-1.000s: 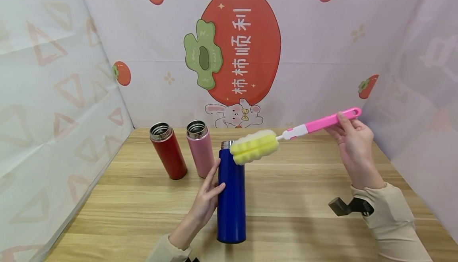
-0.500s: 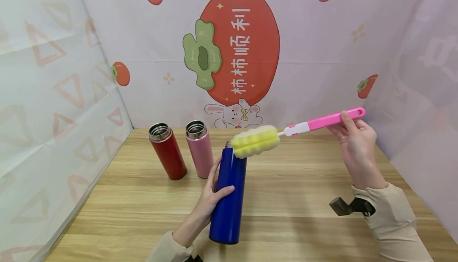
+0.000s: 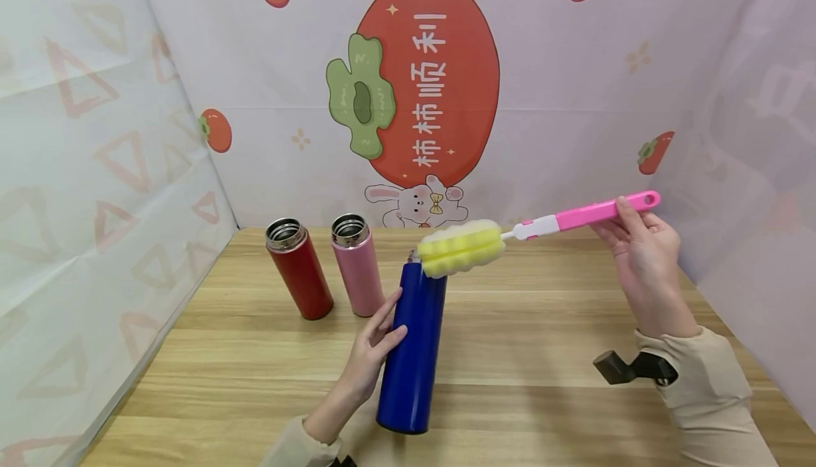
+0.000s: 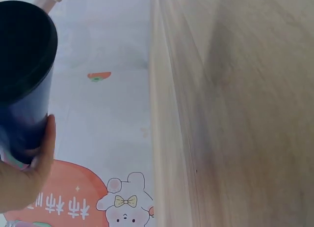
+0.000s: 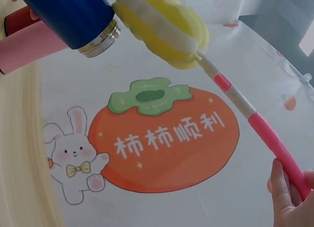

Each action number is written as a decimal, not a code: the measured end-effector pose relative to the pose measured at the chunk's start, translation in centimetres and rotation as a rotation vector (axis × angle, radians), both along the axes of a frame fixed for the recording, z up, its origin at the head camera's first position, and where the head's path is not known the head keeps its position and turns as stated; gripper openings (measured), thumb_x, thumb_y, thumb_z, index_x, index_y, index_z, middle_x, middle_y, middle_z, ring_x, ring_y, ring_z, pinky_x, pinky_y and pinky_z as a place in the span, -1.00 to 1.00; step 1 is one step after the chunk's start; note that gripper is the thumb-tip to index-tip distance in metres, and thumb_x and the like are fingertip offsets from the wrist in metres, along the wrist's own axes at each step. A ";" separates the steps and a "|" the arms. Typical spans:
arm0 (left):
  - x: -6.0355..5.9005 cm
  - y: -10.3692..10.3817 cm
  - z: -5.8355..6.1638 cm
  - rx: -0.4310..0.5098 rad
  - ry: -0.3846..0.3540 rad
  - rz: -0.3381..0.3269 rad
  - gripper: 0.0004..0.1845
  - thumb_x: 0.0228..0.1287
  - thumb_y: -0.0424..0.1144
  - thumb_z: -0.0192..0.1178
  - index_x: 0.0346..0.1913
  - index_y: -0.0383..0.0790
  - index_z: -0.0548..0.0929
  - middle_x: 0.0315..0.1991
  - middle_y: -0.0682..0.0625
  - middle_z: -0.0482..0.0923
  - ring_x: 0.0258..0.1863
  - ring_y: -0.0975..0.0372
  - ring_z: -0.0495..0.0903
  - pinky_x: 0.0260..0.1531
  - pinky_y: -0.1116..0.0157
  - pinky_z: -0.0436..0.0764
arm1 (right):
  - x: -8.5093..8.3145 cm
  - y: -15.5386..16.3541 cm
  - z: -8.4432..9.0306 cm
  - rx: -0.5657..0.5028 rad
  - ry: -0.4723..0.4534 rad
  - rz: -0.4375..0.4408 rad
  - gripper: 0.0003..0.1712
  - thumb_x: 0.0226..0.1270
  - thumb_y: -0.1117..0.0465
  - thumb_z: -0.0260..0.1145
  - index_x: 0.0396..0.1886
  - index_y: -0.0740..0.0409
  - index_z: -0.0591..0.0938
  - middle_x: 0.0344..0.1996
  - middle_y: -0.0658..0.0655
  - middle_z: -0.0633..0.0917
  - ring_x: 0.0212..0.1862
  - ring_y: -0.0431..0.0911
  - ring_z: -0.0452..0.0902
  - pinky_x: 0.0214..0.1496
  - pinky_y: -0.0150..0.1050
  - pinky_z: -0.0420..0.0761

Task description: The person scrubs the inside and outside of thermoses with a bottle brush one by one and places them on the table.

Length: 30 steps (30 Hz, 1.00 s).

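Observation:
A blue thermos bottle [image 3: 413, 353] tilts in my left hand [image 3: 370, 357], its top leaning right. My thumb and fingers grip its left side, and its dark base [image 4: 24, 50] shows in the left wrist view. The steel neck [image 3: 413, 257] is partly hidden by the yellow and white sponge head of a bottle brush [image 3: 462, 249]. The sponge lies across the bottle's shoulder on the outside; the right wrist view shows it beside the steel neck [image 5: 102, 40]. Between thumb and fingers, my right hand [image 3: 649, 268] pinches the brush's pink handle [image 3: 593, 213] near its end.
A red bottle [image 3: 302, 276] and a pink bottle [image 3: 358, 272] stand uncapped on the wooden table [image 3: 523, 403], left of the blue one. Printed cloth [image 3: 542, 98] hangs behind the table and along both sides.
The blue bottle has gone from upright to tilted, its top shifting right and its base left. The brush and my right hand have moved slightly right.

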State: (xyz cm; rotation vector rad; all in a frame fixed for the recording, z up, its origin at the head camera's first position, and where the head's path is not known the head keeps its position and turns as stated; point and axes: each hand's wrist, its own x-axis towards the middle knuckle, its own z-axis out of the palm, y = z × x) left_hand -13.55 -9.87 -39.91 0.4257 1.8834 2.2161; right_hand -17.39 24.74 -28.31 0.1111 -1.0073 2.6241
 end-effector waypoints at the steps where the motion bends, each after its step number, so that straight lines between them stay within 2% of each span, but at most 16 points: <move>1: 0.0 0.0 0.0 0.014 -0.004 -0.009 -0.40 0.25 -0.29 -0.01 0.33 0.05 0.12 0.24 -0.23 0.19 0.14 0.00 0.30 0.04 0.08 0.35 | 0.0 0.0 0.0 0.006 -0.007 0.000 -0.79 0.09 0.37 0.24 -0.29 0.43 0.52 -0.47 0.27 0.64 -0.35 -0.01 0.63 -0.23 -0.24 0.56; 5: 0.0 0.0 0.1 0.046 -0.006 -0.048 -0.39 0.28 -0.31 -0.04 0.35 0.05 0.06 0.30 -0.21 0.07 0.19 -0.02 0.22 0.07 0.06 0.31 | -0.1 0.0 -0.2 -0.006 -0.036 0.043 -0.82 0.11 0.37 0.22 -0.30 0.42 0.52 -0.46 0.27 0.65 -0.34 0.00 0.63 -0.22 -0.24 0.56; 8: 0.0 0.0 0.2 0.046 -0.011 -0.048 -0.39 0.29 -0.28 -0.05 0.36 0.07 0.03 0.30 -0.23 0.04 0.21 -0.06 0.18 0.08 0.03 0.29 | -0.1 -0.2 -0.4 0.011 -0.057 0.081 -0.84 0.13 0.37 0.20 -0.30 0.41 0.53 -0.45 0.27 0.65 -0.32 -0.01 0.63 -0.21 -0.26 0.55; 15: -0.2 0.1 0.5 0.073 -0.040 -0.018 -0.38 0.31 -0.24 -0.07 0.36 0.11 -0.03 0.30 -0.23 0.02 0.18 -0.06 0.21 0.10 0.00 0.25 | 0.1 -0.6 -1.1 0.158 -0.110 0.127 -0.81 0.11 0.32 0.24 -0.27 0.33 0.54 -0.40 0.20 0.65 -0.28 -0.08 0.62 -0.18 -0.29 0.54; 21: -0.4 0.3 0.6 0.108 -0.036 -0.001 -0.37 0.30 -0.25 -0.05 0.36 0.09 -0.03 0.33 -0.20 -0.04 0.23 -0.05 0.14 0.12 -0.01 0.22 | 0.3 -0.8 -1.7 0.195 -0.078 0.205 -0.89 0.18 0.36 0.16 -0.35 0.35 0.56 -0.43 0.22 0.67 -0.29 -0.07 0.63 -0.18 -0.28 0.53; 30: -0.6 0.3 0.7 0.121 -0.027 0.034 -0.37 0.30 -0.25 -0.04 0.36 0.14 -0.01 0.32 -0.22 -0.03 0.24 -0.09 0.11 0.13 -0.02 0.21 | 0.7 -1.4 -2.7 0.323 -0.009 0.338 -0.78 0.29 0.39 0.00 -0.33 0.32 0.60 -0.40 0.23 0.68 -0.30 -0.04 0.63 -0.19 -0.28 0.53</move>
